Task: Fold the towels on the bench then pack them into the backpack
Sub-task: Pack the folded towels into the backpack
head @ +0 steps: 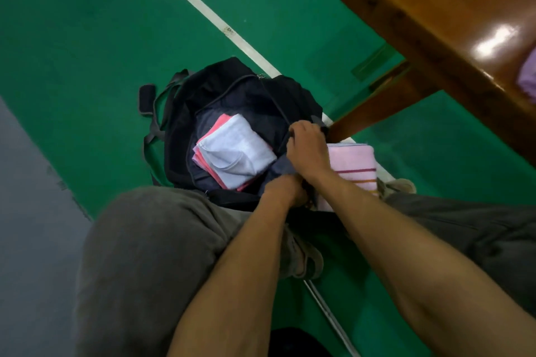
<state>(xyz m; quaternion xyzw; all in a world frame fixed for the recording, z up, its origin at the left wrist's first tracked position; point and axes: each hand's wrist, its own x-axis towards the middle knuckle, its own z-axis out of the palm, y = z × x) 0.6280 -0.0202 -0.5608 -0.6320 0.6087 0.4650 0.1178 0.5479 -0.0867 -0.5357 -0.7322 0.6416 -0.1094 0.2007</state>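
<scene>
Fingers of both hands, left (285, 190) and right (309, 148), curl on the dark rim of the open backpack (220, 90) on the floor. Folded white towel (237, 151) lies inside; pink striped towel (355, 166) sits under the right wrist.

Floor (87, 38): I am seeing the backpack (226, 90) lying open on its green surface.
Bench (452, 14): It is carrying a lilac cloth (528, 75) at its edge.
</scene>
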